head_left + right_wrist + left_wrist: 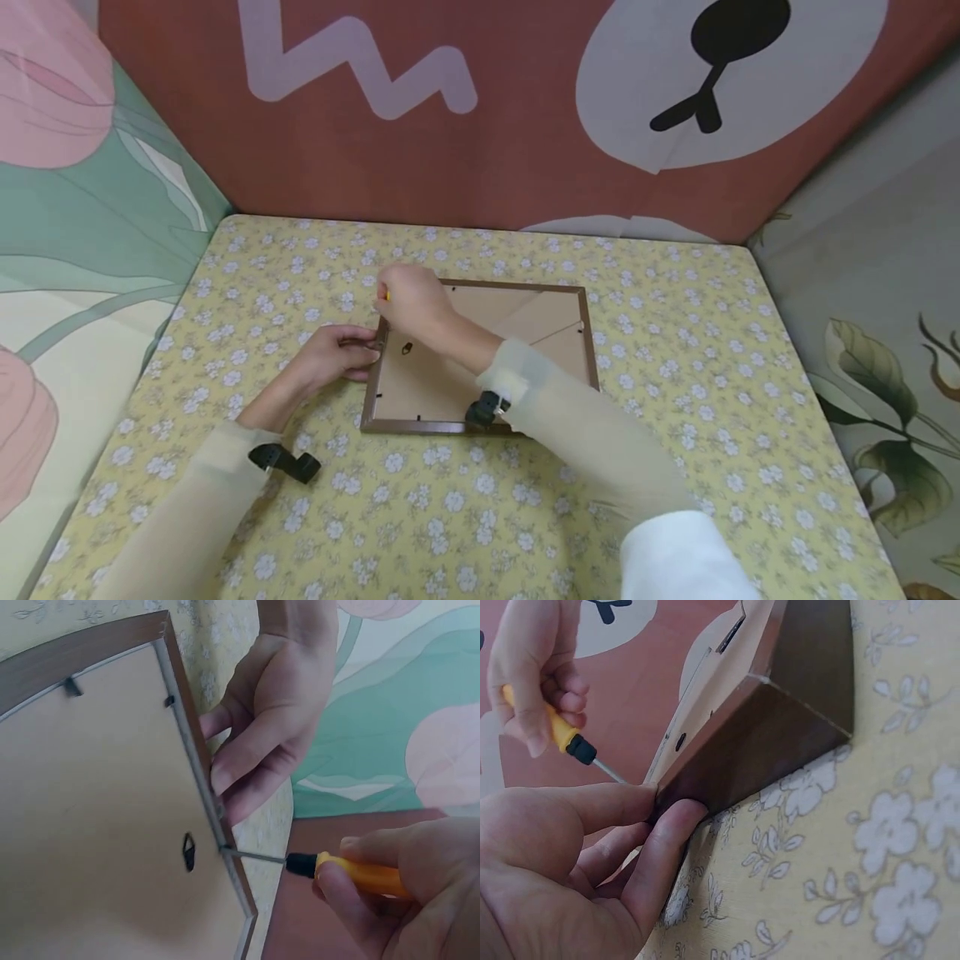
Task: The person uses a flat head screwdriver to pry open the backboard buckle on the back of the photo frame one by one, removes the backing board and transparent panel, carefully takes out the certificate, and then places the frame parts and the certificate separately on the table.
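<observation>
A brown picture frame [480, 427] lies back side up on the table, with a beige backing board [427, 392] held inside its rim. Small black tabs [169, 701] stick out along the inner edge, and a black hanging hook [189, 852] sits on the board. My right hand [416, 302] grips a yellow-handled screwdriver [367, 876] with a black collar. Its metal tip meets the inner edge of the left rim, at a tab near the hook. My left hand [330, 358] holds that left rim from outside, its fingertips against the wood beside the screwdriver tip.
A yellow cloth with white flowers [450, 517] covers the table. Behind the table rises a red printed backdrop [525, 150], with leafy and floral panels [885, 350] at the sides. Small black cameras [285, 462] are strapped to both sleeved wrists.
</observation>
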Demonstrator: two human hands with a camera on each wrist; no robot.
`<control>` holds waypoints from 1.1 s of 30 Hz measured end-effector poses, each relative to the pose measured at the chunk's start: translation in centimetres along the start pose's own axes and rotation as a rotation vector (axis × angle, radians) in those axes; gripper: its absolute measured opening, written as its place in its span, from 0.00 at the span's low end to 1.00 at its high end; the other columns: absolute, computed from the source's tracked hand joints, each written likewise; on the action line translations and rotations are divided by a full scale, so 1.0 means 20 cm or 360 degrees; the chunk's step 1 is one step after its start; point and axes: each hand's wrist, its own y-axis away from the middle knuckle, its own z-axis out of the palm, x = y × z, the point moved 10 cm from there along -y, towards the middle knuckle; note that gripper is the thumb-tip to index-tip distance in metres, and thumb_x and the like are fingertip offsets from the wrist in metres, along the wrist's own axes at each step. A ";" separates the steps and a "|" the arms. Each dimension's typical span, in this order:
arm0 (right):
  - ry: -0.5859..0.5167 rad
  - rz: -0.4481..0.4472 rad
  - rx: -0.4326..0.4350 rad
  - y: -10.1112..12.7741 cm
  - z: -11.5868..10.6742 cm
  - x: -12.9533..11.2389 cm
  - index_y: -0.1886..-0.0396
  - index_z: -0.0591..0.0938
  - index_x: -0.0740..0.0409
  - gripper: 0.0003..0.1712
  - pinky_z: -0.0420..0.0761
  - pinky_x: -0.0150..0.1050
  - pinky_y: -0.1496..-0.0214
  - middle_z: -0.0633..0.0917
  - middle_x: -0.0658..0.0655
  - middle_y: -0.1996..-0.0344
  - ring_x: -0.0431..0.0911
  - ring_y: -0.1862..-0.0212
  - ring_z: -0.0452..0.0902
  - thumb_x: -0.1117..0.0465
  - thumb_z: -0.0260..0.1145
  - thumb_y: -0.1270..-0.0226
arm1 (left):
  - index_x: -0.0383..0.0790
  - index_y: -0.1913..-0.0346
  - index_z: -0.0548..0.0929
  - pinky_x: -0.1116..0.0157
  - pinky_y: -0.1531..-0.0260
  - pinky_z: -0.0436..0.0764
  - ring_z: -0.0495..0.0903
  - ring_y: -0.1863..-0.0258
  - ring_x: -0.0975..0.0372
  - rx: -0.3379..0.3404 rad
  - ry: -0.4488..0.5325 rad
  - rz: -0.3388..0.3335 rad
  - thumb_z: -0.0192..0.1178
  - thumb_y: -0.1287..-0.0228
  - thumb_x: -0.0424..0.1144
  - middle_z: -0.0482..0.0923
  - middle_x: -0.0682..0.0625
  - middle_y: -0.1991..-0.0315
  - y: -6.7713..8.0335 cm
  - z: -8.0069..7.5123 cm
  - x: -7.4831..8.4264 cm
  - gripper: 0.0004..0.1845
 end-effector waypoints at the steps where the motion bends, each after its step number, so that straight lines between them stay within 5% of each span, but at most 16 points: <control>1: -0.0025 -0.0005 0.0005 0.00 0.00 0.02 0.69 0.83 0.52 0.08 0.77 0.30 0.68 0.83 0.47 0.68 0.40 0.70 0.76 0.58 0.67 0.27 | 0.21 0.31 0.68 0.58 0.56 0.89 0.87 0.55 0.55 0.0003 0.0002 -0.0004 0.60 0.28 0.28 0.74 0.27 0.39 0.00 0.00 0.00 0.27; 11: -0.0514 0.0044 0.0097 0.09 0.00 0.26 0.67 0.85 0.54 0.08 0.74 0.31 0.76 0.84 0.49 0.66 0.41 0.75 0.76 0.55 0.70 0.30 | 0.22 0.32 0.69 0.60 0.57 0.89 0.87 0.59 0.58 0.0028 0.0029 -0.0037 0.61 0.28 0.29 0.76 0.27 0.41 -0.01 0.00 -0.02 0.26; 19: -0.0933 0.0154 0.0072 0.20 0.03 0.38 0.65 0.86 0.55 0.04 0.78 0.32 0.77 0.86 0.55 0.76 0.49 0.75 0.82 0.60 0.71 0.31 | 0.22 0.31 0.69 0.61 0.56 0.89 0.86 0.57 0.58 0.0043 0.0022 -0.0030 0.60 0.28 0.27 0.73 0.27 0.38 -0.02 0.01 -0.02 0.26; 26: -0.1040 0.0090 -0.0045 0.29 0.07 0.39 0.58 0.86 0.62 0.05 0.87 0.42 0.72 0.87 0.57 0.66 0.60 0.70 0.84 0.67 0.71 0.33 | 0.24 0.31 0.70 0.61 0.56 0.89 0.86 0.57 0.59 0.0074 -0.0013 -0.0044 0.60 0.28 0.27 0.77 0.29 0.42 -0.01 0.00 -0.02 0.26; 33: -0.1074 0.0095 -0.0095 0.39 0.12 0.44 0.55 0.89 0.59 0.07 0.82 0.36 0.77 0.87 0.55 0.63 0.58 0.73 0.83 0.65 0.70 0.31 | 0.23 0.30 0.68 0.61 0.55 0.89 0.85 0.54 0.55 0.0069 -0.0050 -0.0039 0.59 0.27 0.27 0.76 0.29 0.41 0.00 0.01 0.00 0.26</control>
